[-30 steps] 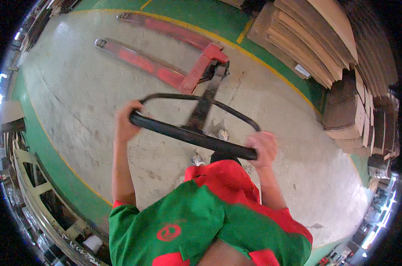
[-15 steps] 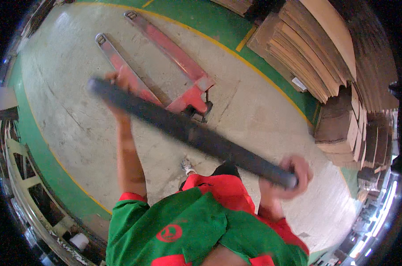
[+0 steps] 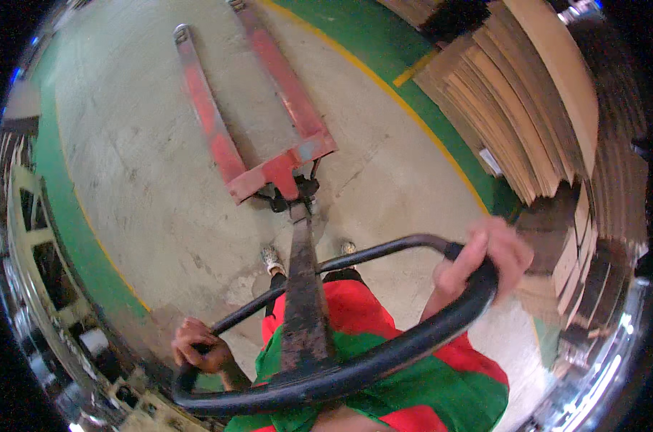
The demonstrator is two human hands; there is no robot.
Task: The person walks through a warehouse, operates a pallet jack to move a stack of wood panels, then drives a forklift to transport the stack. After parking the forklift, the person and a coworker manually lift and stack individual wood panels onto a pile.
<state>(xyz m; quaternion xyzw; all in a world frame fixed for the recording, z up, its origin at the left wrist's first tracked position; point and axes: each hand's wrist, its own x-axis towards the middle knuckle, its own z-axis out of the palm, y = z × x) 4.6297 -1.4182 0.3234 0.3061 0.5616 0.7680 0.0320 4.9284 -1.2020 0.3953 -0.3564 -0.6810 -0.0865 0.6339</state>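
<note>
- Pallet jack [image 3: 279, 167], red and worn, lies ahead of both hands, centred towards 11 o'clock in the view, its two forks pointing between 11 and 12.
- Seen from the left hand [image 3: 202, 347], its red body lies at about 1 o'clock; from the right hand [image 3: 488, 255], at about 10 o'clock.
- Black loop handle [image 3: 326, 385] joins the two hands and slants across the view, its right end nearer the top, passing in front of the green and red shirt [image 3: 441, 389].
- Left hand, between 7 and 8 o'clock, is curled around the left side of the loop.
- Right hand, between 3 and 4 o'clock, is wrapped around the loop's right end; its fingers are blurred.
- Dark shaft [image 3: 308, 295] runs from the handle towards 12 o'clock, to the red body.
- Left shoe [image 3: 271, 259] and right shoe [image 3: 349, 247] show on either side of the shaft.
- Cardboard stack [image 3: 513, 108] leans at 2 o'clock, beyond a yellow line [image 3: 384, 72].
- Pale frame [image 3: 46, 245] sits at 9 o'clock.
</note>
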